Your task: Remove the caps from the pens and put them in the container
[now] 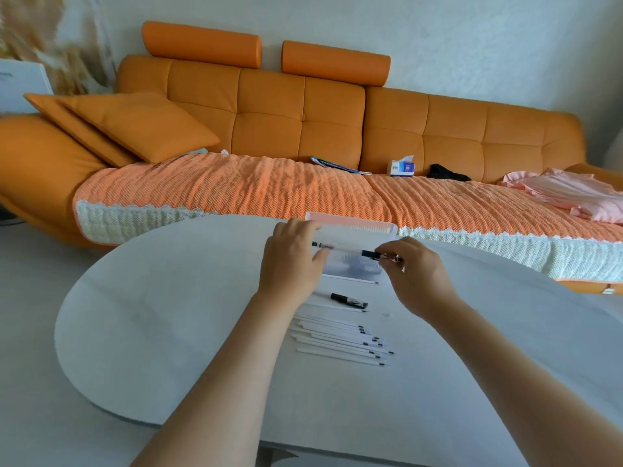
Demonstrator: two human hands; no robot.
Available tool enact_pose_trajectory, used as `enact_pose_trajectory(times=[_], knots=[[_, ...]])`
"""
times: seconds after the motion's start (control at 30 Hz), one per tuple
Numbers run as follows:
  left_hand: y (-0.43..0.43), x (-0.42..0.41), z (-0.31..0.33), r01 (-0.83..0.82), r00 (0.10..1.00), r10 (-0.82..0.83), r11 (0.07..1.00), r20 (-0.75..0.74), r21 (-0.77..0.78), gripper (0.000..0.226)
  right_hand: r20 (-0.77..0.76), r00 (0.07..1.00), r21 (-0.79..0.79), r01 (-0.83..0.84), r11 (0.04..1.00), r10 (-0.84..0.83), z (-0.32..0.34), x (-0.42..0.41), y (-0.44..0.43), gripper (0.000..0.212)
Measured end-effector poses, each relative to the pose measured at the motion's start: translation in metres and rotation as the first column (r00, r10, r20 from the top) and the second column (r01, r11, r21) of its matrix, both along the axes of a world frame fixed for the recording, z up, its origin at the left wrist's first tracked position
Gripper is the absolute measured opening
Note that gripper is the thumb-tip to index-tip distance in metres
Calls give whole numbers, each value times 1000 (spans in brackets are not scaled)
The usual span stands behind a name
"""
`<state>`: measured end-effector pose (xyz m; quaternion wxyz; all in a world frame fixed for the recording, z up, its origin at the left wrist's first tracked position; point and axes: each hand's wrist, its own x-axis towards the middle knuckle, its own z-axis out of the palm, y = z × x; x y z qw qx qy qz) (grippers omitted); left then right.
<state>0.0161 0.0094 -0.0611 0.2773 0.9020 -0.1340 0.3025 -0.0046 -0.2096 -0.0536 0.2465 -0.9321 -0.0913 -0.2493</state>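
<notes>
A clear plastic container (357,227) stands at the far edge of the white table (168,315). Above it, my left hand (290,261) pinches the barrel end of a white pen (340,248). My right hand (414,274) pinches the black cap (371,254) at the pen's other end. The pen lies level between both hands. A black cap (349,299) lies on the table just below the container. Several white pens (340,342) lie side by side nearer to me, tips pointing right.
An orange sofa (303,106) with an orange-and-white throw runs behind the table. A tissue box (402,166), papers, a dark item and pink cloth (573,197) lie on it. The table's curved edge is at left.
</notes>
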Motion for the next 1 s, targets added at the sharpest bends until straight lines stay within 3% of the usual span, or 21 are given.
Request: enact_pose_trajectory(times=[0.1,0.27,0.43,0.57,0.67,0.83,1.0], knots=[[1,5,-7,2,998,-1,1000,-64,9,49,13,998,-2,63,998,-63,9,22,-1,18],[-2,9,-18,143,978,-103,965,-183,221,66,-142,980,-121,119,985,-136,20,59,2,21],[-8,9,-19,166,972,-113,949,-204,267,68,-369,921,-198,52,979,-124,32,74,10,23],[-12,8,-19,144,976,-90,949,-197,279,66,-446,892,-245,-36,969,-80,33,77,14,38],[-15,6,-19,153,976,-99,946,-195,287,65,-502,864,-157,-51,986,-36,29,73,16,35],[-16,5,-19,165,974,-111,945,-199,282,65,-536,844,-98,-74,992,10,26,59,18,35],[-17,2,-16,186,977,-154,952,-145,244,61,-472,881,-153,-101,983,17,32,46,9,30]])
